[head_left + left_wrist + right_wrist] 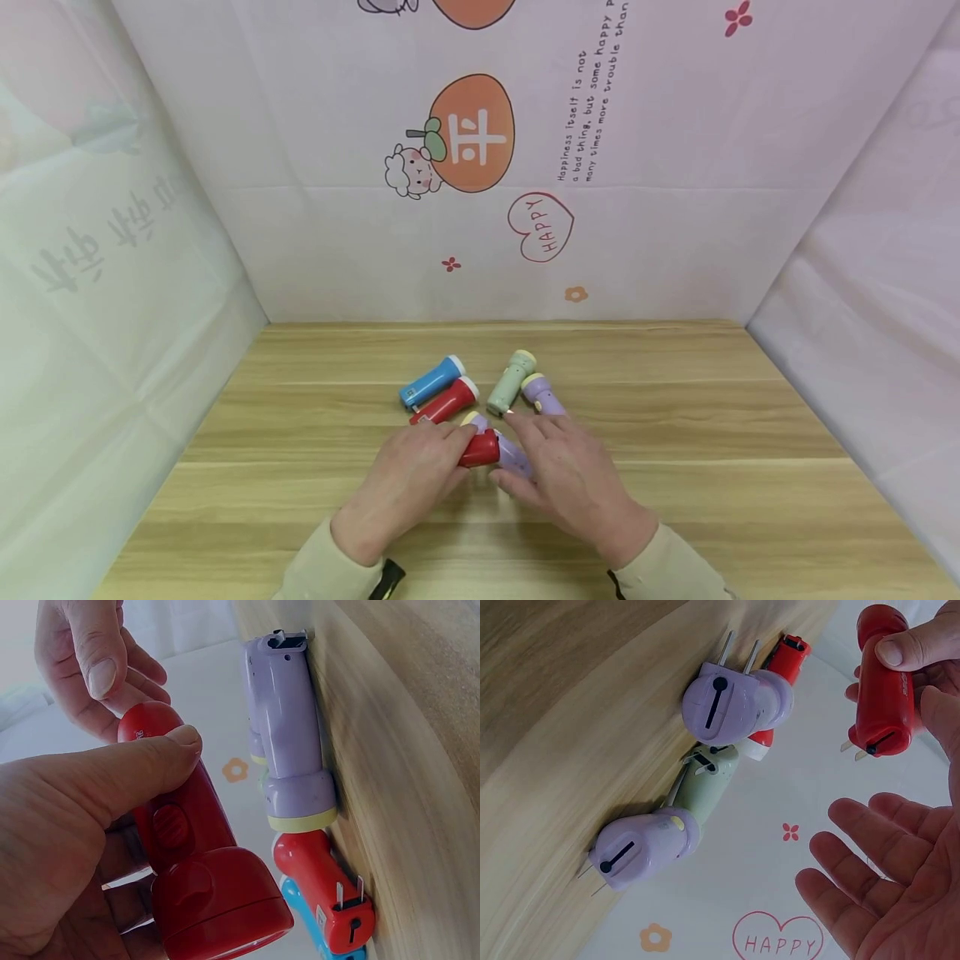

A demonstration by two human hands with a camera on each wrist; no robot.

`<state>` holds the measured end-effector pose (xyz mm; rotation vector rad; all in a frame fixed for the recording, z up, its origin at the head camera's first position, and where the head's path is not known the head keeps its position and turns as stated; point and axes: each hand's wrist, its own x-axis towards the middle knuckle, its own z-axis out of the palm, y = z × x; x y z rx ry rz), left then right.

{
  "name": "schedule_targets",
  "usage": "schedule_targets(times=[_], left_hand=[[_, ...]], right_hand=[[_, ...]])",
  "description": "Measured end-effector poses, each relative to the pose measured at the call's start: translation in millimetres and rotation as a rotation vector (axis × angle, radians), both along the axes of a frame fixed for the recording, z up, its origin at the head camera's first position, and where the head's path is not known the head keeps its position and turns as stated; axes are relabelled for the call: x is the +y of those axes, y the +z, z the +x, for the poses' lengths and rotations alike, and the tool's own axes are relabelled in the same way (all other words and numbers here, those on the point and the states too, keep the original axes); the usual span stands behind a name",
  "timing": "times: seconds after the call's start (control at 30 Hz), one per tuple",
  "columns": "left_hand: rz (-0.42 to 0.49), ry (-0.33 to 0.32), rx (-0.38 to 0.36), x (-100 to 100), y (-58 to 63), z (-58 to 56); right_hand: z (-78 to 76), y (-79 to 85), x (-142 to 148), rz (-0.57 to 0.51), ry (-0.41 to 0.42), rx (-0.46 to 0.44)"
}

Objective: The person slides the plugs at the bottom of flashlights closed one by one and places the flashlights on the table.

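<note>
Left hand (408, 487) has its thumb and fingers wrapped around an all-red plastic plug-in torch (480, 448), holding it just off the wooden tabletop (675, 400). In the left wrist view the thumb lies along the barrel of the red torch (199, 877), right by the round switch button, wide lens end toward the camera. The right wrist view shows the other end of it (883, 690), two metal prongs sticking out of the butt.

Right hand (570, 479) is open, fingers spread and relaxed, not gripping anything. It hovers just beside the torch's plug end, palm (900, 885) turned toward it.

Right under and beside the hands there's a lilac torch with a pale yellow rim (510, 450), lying flat on the table. Past that are four more: a red one with a white head (448, 402), a blue one with a white head (432, 382), a sage green one (512, 382) and another lilac one (542, 393), all close together mid-table. The pink cartoon-print backdrop (480, 133) wraps around behind.

My read: this is the picked-up-and-being-handled stage, one torch lifted out of the bunch while the rest sit untouched. If the right hand is meant to join in, it'd need to close on the pronged end, so watch those pins. The left grip looks firm enough that slipping isn't a worry, and the lilac one underneath is close enough to get bumped.
</note>
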<state>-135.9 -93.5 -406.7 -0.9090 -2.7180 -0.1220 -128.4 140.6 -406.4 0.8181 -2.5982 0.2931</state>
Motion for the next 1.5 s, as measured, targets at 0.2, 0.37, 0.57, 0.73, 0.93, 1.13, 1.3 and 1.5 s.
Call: schedule_targets(times=[0.2, 0.37, 0.57, 0.73, 0.93, 1.13, 1.3, 1.5], left_hand=[[-0.003, -0.005, 0.01, 0.7, -0.2, 0.0], [0.005, -0.017, 0.032, 1.6, -0.5, 0.5], [0.01, -0.026, 0.07, 3.0, -1.2, 1.1], [0.014, -0.026, 0.064, 3.5, -0.8, 2.0], [0.003, -0.022, 0.027, 4.6, 1.3, 3.5], [-0.004, -0.017, -0.01, 5.7, 0.9, 3.9], [-0.01, -0.013, -0.005, 5.8, 0.3, 4.2], [-0.007, -0.012, 0.002, 5.8, 0.4, 5.4]], right_hand=[[1.5, -1.2, -2.2, 0.009, 0.005, 0.004], [2.3, -2.5, -4.5, 0.003, 0.002, 0.003], [2.7, -4.5, -6.6, -0.018, 0.015, 0.025], [3.0, -5.8, -7.3, -0.017, 0.02, 0.036], [3.4, -7.6, -7.8, -0.004, 0.026, 0.051], [3.9, -9.5, -8.7, -0.004, 0.029, 0.052], [4.2, -9.8, -9.2, -0.008, 0.025, 0.048], [4.5, -9.6, -10.2, -0.013, 0.015, 0.055]])
